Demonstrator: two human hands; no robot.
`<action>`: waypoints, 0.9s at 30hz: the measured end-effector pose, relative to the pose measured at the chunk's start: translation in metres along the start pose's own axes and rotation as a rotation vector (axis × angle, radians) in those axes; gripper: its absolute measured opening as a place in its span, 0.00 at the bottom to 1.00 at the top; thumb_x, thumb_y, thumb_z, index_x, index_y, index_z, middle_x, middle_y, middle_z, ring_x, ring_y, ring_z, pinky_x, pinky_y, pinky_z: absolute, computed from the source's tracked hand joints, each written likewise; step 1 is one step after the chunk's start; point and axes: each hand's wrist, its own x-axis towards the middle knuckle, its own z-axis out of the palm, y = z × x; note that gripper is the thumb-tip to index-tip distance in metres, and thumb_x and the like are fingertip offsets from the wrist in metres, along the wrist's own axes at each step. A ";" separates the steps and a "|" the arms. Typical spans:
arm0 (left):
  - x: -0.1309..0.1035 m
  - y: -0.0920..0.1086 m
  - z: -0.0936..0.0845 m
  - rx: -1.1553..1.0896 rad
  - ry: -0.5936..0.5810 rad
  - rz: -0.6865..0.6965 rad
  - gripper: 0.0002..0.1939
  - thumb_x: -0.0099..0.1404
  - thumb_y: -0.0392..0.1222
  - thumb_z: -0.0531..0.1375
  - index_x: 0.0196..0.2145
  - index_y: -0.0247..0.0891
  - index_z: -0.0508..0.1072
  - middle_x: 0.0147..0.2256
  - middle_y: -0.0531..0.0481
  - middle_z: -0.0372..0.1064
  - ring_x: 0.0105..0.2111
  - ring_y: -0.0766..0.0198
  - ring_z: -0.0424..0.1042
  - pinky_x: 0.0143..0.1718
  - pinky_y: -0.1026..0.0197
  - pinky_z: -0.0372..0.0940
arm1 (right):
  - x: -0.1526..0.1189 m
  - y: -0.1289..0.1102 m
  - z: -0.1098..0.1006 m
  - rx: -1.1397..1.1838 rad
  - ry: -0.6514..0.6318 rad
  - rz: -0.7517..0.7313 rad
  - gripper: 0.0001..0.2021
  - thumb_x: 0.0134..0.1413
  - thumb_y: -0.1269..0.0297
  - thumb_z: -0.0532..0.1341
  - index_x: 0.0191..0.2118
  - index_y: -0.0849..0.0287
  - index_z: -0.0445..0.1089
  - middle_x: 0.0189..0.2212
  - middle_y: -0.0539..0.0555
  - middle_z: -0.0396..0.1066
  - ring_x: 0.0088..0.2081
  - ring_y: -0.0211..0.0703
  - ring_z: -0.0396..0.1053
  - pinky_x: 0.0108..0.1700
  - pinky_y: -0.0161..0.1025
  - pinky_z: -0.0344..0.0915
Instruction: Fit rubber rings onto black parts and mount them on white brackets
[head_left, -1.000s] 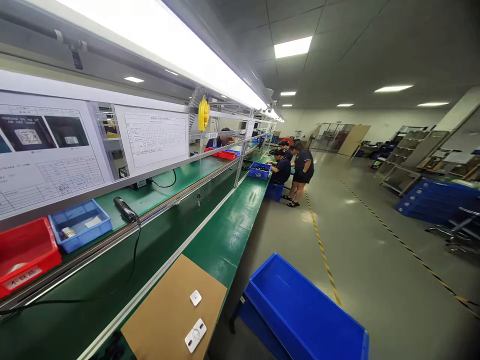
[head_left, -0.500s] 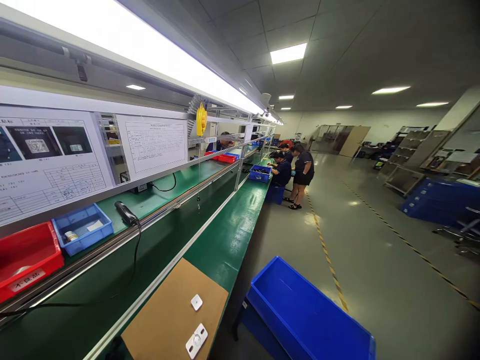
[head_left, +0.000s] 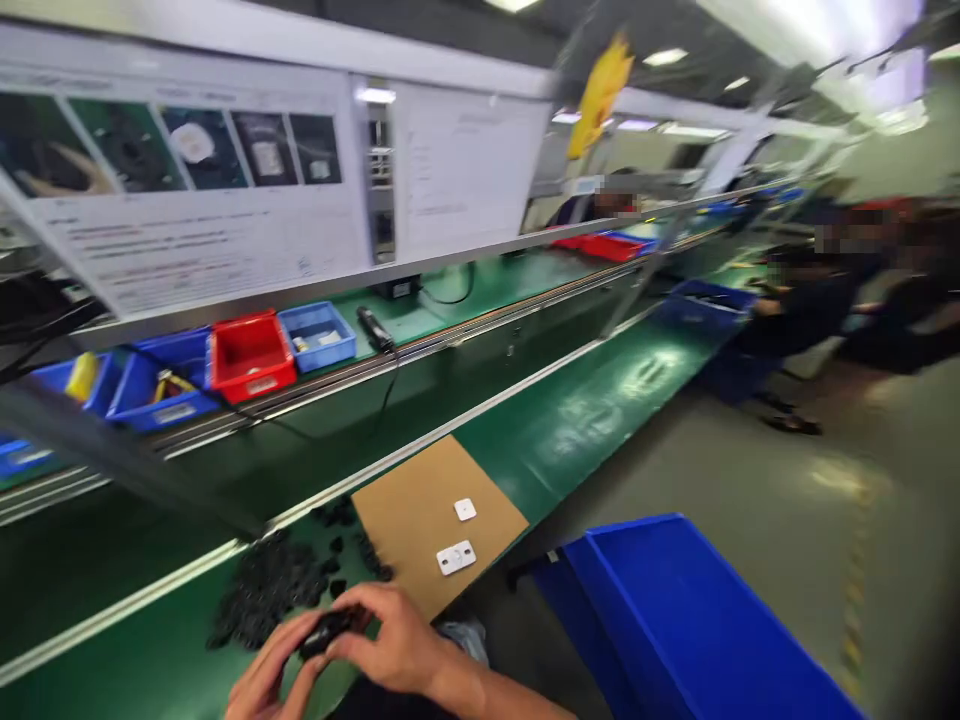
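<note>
Now that my view has swung left, my left hand (head_left: 271, 672) and right hand (head_left: 394, 635) appear, grasping a black part (head_left: 324, 634) nearer than the dark pile (head_left: 270, 590) on the tabletop (head_left: 112, 665), so handling seems underway.

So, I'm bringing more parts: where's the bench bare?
Free: green benchtop between the brown cardboard sheet and far blue plastic bin; also the sheet's middle, left of two flat white pieces. Crowded: heaped black parts beside the hands.

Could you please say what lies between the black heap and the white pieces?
The head view shows loose black parts, then a stretch of brown board.
</note>
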 end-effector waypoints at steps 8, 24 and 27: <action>-0.008 0.014 -0.005 -0.240 0.043 -0.041 0.11 0.70 0.46 0.69 0.49 0.44 0.83 0.44 0.44 0.83 0.45 0.50 0.83 0.48 0.53 0.80 | -0.001 0.006 -0.021 0.000 0.021 -0.423 0.14 0.69 0.70 0.63 0.57 0.53 0.75 0.47 0.58 0.81 0.45 0.49 0.78 0.48 0.46 0.77; -0.013 0.008 -0.001 -0.386 0.032 -0.126 0.11 0.69 0.40 0.71 0.48 0.44 0.82 0.46 0.44 0.82 0.46 0.53 0.81 0.50 0.54 0.78 | -0.003 0.009 -0.018 0.129 -0.156 0.074 0.22 0.65 0.57 0.66 0.62 0.56 0.69 0.47 0.60 0.78 0.44 0.51 0.78 0.45 0.46 0.77; -0.016 0.005 -0.001 -0.529 -0.004 -0.298 0.13 0.67 0.46 0.72 0.48 0.42 0.83 0.46 0.43 0.82 0.46 0.52 0.83 0.49 0.56 0.79 | 0.000 0.014 -0.025 -0.154 -0.172 -0.316 0.23 0.69 0.64 0.63 0.66 0.52 0.66 0.56 0.63 0.74 0.52 0.55 0.74 0.53 0.51 0.74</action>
